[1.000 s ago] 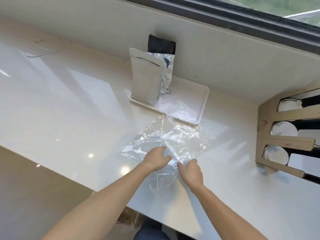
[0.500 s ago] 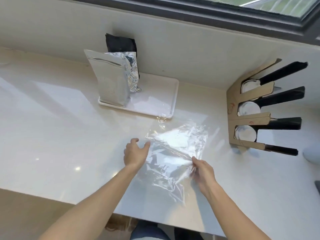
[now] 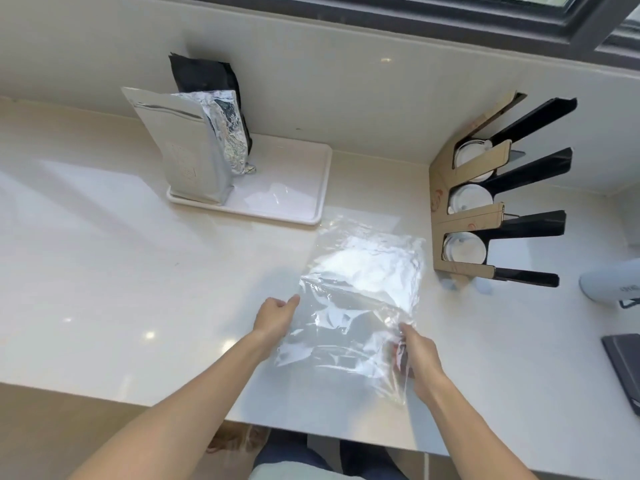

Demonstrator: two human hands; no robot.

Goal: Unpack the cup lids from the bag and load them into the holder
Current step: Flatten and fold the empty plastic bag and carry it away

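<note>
Bag (image 3: 360, 306) of clear plastic lies flat and crumpled on the white counter (image 3: 121, 271), its near right edge pinched in the right hand (image 3: 417, 355); the left hand (image 3: 275, 315), fingers curled, touches its left edge, but I cannot tell if it grips. Beyond, right of the bag, a cardboard holder (image 3: 464, 216) shows white lids (image 3: 469, 197) in three slots. Farther left, a tray (image 3: 298, 188) carries foil pouches (image 3: 194, 150).

Silver pouch (image 3: 187, 150) & black pouch (image 3: 207, 84) upright on white tray (image 3: 311, 188); dark tablet (image 3: 623, 362) far right.
</note>
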